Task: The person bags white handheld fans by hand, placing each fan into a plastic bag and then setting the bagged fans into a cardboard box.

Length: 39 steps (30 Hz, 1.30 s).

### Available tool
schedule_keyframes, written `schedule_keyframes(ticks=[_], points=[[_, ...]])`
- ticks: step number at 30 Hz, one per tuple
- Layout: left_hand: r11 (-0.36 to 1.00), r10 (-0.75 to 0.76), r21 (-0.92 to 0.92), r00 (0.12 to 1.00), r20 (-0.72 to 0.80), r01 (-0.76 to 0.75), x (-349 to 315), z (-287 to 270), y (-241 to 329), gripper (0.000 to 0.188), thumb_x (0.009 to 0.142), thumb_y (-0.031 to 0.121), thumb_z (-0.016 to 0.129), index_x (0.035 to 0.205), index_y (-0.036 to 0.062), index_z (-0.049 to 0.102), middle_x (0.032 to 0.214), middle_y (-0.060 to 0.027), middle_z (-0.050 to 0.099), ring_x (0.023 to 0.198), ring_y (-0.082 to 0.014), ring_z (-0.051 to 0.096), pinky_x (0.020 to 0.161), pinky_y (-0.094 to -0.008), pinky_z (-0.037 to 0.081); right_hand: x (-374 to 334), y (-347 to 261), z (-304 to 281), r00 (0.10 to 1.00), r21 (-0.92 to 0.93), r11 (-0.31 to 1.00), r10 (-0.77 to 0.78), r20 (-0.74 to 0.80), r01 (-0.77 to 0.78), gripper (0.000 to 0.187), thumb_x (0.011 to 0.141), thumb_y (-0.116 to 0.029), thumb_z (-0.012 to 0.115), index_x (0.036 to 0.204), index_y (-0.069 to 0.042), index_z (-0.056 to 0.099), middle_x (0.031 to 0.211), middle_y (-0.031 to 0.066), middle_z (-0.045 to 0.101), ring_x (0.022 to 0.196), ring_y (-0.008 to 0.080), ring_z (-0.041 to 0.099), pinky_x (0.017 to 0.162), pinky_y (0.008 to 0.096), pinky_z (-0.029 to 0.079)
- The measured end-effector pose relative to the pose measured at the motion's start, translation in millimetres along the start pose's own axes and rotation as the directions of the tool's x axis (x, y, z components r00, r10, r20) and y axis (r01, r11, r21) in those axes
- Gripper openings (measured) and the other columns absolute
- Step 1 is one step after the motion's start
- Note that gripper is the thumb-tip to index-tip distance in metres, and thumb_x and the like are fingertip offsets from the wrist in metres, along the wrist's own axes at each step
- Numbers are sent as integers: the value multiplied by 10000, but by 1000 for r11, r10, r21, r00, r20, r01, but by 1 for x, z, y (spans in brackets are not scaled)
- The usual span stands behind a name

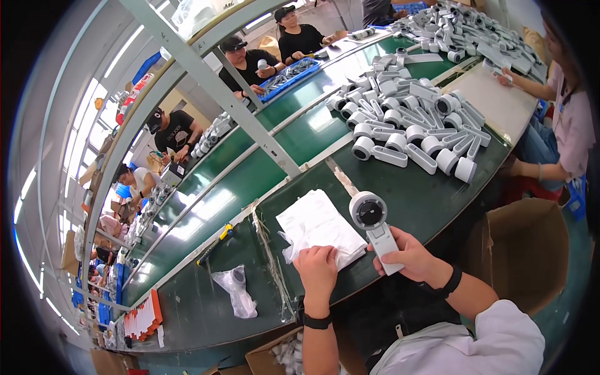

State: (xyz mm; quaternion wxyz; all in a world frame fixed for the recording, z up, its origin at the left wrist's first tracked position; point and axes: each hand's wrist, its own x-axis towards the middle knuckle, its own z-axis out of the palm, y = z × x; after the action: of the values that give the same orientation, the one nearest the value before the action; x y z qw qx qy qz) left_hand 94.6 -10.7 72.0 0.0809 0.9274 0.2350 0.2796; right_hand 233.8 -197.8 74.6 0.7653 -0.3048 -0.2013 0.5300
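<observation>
Nearest the camera, a pale sleeve enters the head view at lower right, covering the person's upper right arm.

Containers: an open cardboard box stands at right, its contents not discernible. Below the near edge of the tabletop, a second carton holds a heap of whitish items. On the tabletop, a clear bag encloses a small, round-ended piece. Across the line, beside two co-workers, a blue tray contains many grey parts.

Hands: the right hand is wrapped around the lower handle of a handheld device, thumb on its front. The left hand has its fingers drawn close together on the lower part of a stack of white bags; whether film is pinched between them cannot be told.

Device: white-grey, with a round ringed head, dark at the centre, and a flat, straight handle. It is held head upward, just right of the stack. Beyond it lies a large pile of similar devices. A yellow-and-black cutter lies left of the stack.
</observation>
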Motion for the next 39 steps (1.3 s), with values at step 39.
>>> schedule_keyframes(ticks=[39], points=[[336, -521, -865, 839, 159, 373, -13, -10, 39, 169, 920, 89, 624, 1015, -50, 644, 790, -14, 620, 640, -64, 547, 549, -221, 454, 16, 18, 23, 836, -717, 677, -483, -262, 166, 468, 775, -37, 717, 1186, -21, 493, 940, 46, 630, 836, 95, 598, 750, 271, 497]])
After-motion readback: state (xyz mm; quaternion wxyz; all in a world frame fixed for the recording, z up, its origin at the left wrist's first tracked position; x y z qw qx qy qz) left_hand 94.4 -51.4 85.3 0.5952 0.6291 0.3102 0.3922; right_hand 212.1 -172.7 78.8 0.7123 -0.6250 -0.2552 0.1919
